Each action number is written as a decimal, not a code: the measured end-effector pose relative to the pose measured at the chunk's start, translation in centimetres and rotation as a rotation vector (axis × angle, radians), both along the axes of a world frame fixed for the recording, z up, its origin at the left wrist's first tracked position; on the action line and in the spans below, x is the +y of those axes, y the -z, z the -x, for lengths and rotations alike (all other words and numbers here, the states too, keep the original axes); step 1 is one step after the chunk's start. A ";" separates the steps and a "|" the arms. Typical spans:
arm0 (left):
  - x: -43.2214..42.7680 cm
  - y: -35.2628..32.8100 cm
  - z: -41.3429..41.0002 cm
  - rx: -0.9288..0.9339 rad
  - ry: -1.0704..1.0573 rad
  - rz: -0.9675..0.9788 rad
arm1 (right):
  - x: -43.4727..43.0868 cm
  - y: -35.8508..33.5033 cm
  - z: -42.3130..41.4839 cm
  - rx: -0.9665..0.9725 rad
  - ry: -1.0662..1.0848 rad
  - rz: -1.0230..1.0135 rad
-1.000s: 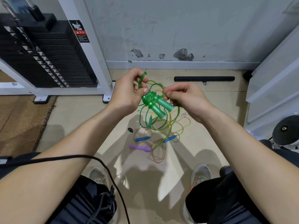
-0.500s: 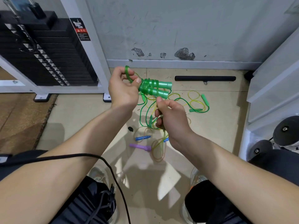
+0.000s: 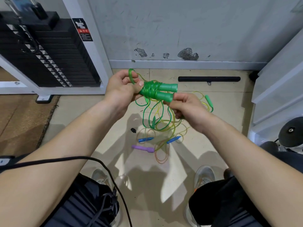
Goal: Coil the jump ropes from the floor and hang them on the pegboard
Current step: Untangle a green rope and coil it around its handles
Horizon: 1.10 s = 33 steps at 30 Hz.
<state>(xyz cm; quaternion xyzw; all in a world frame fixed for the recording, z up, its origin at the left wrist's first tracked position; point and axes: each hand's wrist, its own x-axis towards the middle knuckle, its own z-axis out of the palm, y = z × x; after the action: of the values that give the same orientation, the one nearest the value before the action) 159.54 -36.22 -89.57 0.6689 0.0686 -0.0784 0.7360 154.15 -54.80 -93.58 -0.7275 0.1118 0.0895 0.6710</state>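
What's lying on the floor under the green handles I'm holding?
Tangled green and yellow ropes lie on the tiles; your right hand covers part of the tangle.

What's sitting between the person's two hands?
A pair of green handles, wound with green cord, gripped by the left hand, reaching the right hand; head view.

This is a gym, no question. A black weight stack (image 3: pixel 49 54) sits in a white machine frame (image 3: pixel 94 51), with a warning label (image 3: pixel 83 30) on its right edge. To the right of the stack a black bar handle (image 3: pixel 209 78) lies along the scuffed wall (image 3: pixel 180 30). Below and right of it, jump ropes (image 3: pixel 157 125) sprawl over the tiled floor (image 3: pixel 78 115).
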 end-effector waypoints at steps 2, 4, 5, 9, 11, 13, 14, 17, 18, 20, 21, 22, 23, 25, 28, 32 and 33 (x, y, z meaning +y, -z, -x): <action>0.4 -0.3 0.0 -0.073 0.050 -0.101 | -1.1 -0.7 -0.7 -0.059 -0.018 0.069; 0.4 -0.4 0.2 -0.146 0.115 -0.186 | -1.9 -1.3 -1.1 -0.102 -0.060 0.145; 0.4 -0.4 0.3 -0.175 0.146 -0.228 | -2.1 -1.4 -1.3 -0.110 -0.078 0.178; 0.2 0.4 0.1 -0.299 0.239 -0.475 | -2.4 -1.3 -1.6 -0.086 -0.032 0.100; -0.1 0.8 0.1 -0.361 0.198 -0.569 | -2.0 -1.5 -1.6 -0.087 0.016 0.065; -0.5 1.2 0.2 -0.434 0.098 -0.645 | -1.2 -1.9 -1.4 -0.108 0.063 0.072; -0.7 1.4 0.2 -0.460 0.050 -0.660 | -0.6 -2.2 -1.1 -0.121 0.091 0.051; -1.5 1.7 0.2 -0.501 -0.073 -0.601 | 1.8 -2.8 0.4 -0.135 0.207 -0.126; -1.7 1.6 0.2 -0.503 -0.113 -0.567 | 2.5 -2.6 0.9 -0.130 0.247 -0.186; -2.0 1.2 0.2 -0.494 -0.184 -0.486 | 3.6 -2.1 1.9 -0.069 0.320 -0.278; -2.1 1.2 0.1 -0.480 -0.214 -0.441 | 4.0 -1.7 2.3 -0.023 0.339 -0.303; -2.1 1.2 0.0 -0.456 -0.239 -0.391 | 4.3 -1.3 2.5 0.018 0.341 -0.306; -2.1 1.3 0.0 -0.420 -0.257 -0.339 | 4.5 -0.9 2.7 0.053 0.327 -0.293; -2.0 1.6 0.1 -0.329 -0.261 -0.258 | 4.8 -0.2 2.9 0.103 0.273 -0.251; -2.0 1.5 0.3 -0.197 -0.232 -0.142 | 5.1 0.6 2.8 0.140 0.185 -0.230; -1.4 0.9 0.0 -0.042 -0.152 -0.025 | 3.7 1.0 2.1 0.100 0.063 -0.173; -1.1 0.7 -0.1 -0.013 -0.130 -0.009 | 3.1 0.9 1.8 0.080 0.012 -0.167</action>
<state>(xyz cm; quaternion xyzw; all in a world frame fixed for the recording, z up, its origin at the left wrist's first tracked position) 159.65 -37.35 -90.32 0.6667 0.1076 -0.0256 0.7371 152.32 -51.69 -94.47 -0.6640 0.1351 0.1237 0.7249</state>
